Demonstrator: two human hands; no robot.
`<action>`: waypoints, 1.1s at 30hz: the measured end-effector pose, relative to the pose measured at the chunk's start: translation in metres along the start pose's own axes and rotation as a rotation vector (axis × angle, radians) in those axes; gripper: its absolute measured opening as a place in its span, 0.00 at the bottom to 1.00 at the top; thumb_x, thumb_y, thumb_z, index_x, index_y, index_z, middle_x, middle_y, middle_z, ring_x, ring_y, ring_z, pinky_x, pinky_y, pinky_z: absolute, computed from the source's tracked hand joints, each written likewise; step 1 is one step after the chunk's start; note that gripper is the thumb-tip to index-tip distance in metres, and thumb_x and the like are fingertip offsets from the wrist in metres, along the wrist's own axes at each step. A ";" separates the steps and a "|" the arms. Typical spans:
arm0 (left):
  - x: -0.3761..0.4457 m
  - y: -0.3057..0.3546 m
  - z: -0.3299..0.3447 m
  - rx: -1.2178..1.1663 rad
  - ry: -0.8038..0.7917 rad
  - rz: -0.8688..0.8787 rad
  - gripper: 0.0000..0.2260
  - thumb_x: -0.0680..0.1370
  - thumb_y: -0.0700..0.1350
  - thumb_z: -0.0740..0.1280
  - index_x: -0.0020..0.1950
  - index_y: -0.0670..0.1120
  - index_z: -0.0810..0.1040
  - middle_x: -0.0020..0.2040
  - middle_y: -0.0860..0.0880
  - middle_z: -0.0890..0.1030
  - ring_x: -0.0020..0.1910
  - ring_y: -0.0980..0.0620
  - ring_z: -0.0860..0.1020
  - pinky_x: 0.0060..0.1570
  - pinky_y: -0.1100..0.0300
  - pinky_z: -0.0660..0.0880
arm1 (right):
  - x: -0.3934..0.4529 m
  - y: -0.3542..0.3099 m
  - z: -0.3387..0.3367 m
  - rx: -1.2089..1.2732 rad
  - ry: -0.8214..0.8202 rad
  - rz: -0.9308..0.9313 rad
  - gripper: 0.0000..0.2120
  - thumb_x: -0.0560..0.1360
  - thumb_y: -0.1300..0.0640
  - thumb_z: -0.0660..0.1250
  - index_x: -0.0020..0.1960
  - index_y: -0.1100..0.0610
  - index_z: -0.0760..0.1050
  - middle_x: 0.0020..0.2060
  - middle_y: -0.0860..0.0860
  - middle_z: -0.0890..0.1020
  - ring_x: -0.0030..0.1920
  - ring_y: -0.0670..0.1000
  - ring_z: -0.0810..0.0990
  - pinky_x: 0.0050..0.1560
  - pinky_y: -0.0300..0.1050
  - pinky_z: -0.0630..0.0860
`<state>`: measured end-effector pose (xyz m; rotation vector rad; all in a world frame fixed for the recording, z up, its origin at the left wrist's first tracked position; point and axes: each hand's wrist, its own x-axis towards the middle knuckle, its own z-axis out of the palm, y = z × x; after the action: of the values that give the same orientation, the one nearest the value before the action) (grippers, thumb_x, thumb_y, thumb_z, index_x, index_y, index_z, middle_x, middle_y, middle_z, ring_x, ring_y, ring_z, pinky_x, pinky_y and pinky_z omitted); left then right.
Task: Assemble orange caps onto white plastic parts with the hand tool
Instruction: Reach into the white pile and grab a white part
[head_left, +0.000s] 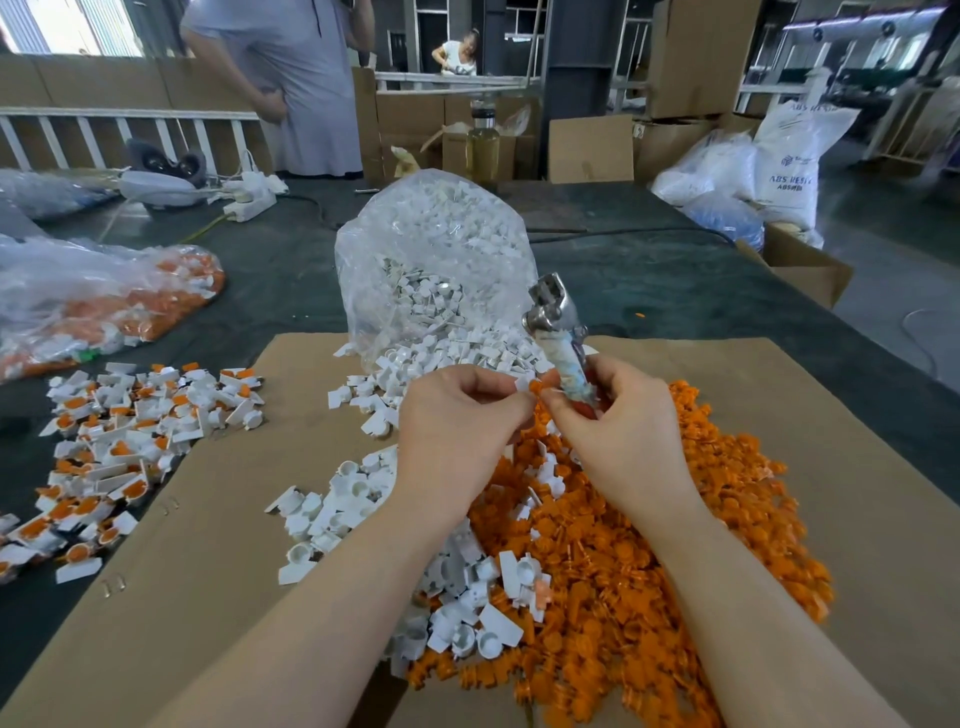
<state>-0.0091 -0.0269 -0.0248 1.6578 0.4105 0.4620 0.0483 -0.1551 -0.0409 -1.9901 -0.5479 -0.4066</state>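
My left hand (457, 415) pinches a white plastic part (522, 383) at its fingertips. My right hand (618, 415) grips the wrapped handle of a metal hand tool (553, 325), whose head points up, and its fingertips pinch an orange cap (536, 388) against the white part. Loose orange caps (649, 545) lie heaped on the cardboard sheet (218, 519) under my right forearm. Loose white parts (337, 504) are spread beside them, under my left forearm.
A clear bag of white parts (431, 270) stands open behind my hands. Finished white-and-orange pieces (119, 447) lie at the left, with a bag of them (98, 301) behind. A person (291, 78) stands at the table's far side. Cardboard boxes (800, 267) sit at the right.
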 end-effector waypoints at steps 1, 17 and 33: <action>-0.001 0.000 0.001 0.032 0.014 0.028 0.05 0.70 0.42 0.75 0.36 0.50 0.83 0.32 0.50 0.84 0.31 0.52 0.82 0.29 0.63 0.73 | 0.000 0.000 0.000 0.004 0.008 0.000 0.06 0.73 0.55 0.73 0.49 0.53 0.81 0.38 0.41 0.82 0.39 0.41 0.80 0.38 0.38 0.77; -0.003 -0.002 0.005 0.171 0.050 0.190 0.07 0.72 0.44 0.74 0.35 0.53 0.81 0.31 0.59 0.82 0.28 0.62 0.77 0.27 0.72 0.69 | 0.001 -0.002 -0.002 0.010 -0.040 0.028 0.04 0.74 0.56 0.73 0.48 0.53 0.80 0.35 0.42 0.81 0.37 0.41 0.79 0.33 0.34 0.72; 0.003 -0.005 0.003 -0.001 0.061 0.095 0.04 0.76 0.45 0.73 0.44 0.47 0.80 0.37 0.46 0.84 0.39 0.48 0.84 0.44 0.54 0.82 | 0.002 -0.002 -0.014 0.110 -0.207 0.050 0.08 0.76 0.57 0.69 0.51 0.46 0.78 0.40 0.43 0.83 0.42 0.43 0.82 0.41 0.38 0.79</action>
<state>-0.0050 -0.0273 -0.0301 1.6704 0.3778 0.5844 0.0482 -0.1659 -0.0319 -1.9467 -0.6346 -0.1365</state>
